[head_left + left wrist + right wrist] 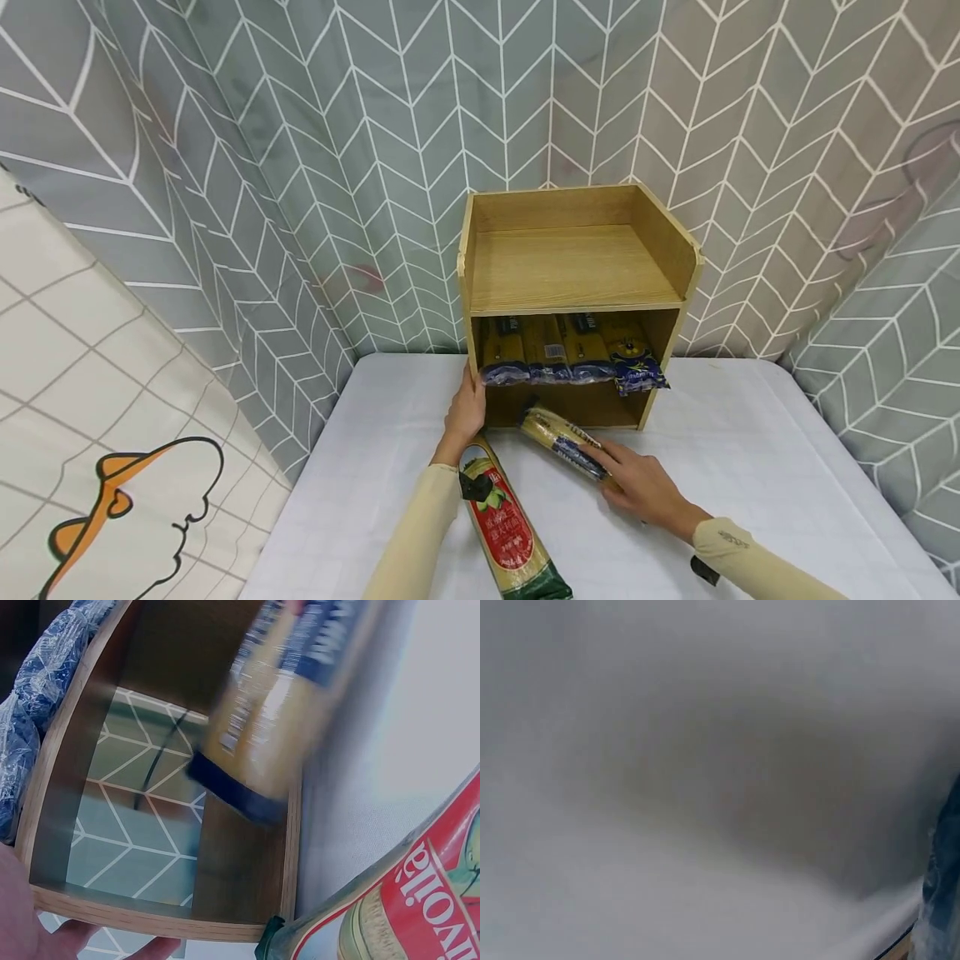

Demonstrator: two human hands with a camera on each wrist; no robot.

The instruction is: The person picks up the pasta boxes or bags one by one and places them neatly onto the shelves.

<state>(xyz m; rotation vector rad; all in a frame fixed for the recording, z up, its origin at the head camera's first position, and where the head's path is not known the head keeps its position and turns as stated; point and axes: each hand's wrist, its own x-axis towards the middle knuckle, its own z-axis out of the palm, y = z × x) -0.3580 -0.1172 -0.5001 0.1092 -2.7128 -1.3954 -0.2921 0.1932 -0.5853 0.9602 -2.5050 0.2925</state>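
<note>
My left hand [463, 414] grips the left side panel of a small wooden shelf [573, 271]; in the left wrist view its fingers [71, 937] lie along the panel's outer side. My right hand [647, 490] holds the near end of a gold and blue spaghetti pack [558, 437]. The pack slants, its far end at the opening of the bottom compartment. Seen from the left wrist, this pack [259, 735] is blurred and overlaps that compartment. The right wrist view shows mostly blurred white cloth, with a blue wrapper [943, 877] at its right edge.
Several gold and blue pasta packs [551, 350] lie side by side on the level above the bottom compartment, their ends sticking out. A red, gold and green pack [510, 521] lies on the white tablecloth [405, 392] before the shelf. Patterned curtains [420, 167] hang behind.
</note>
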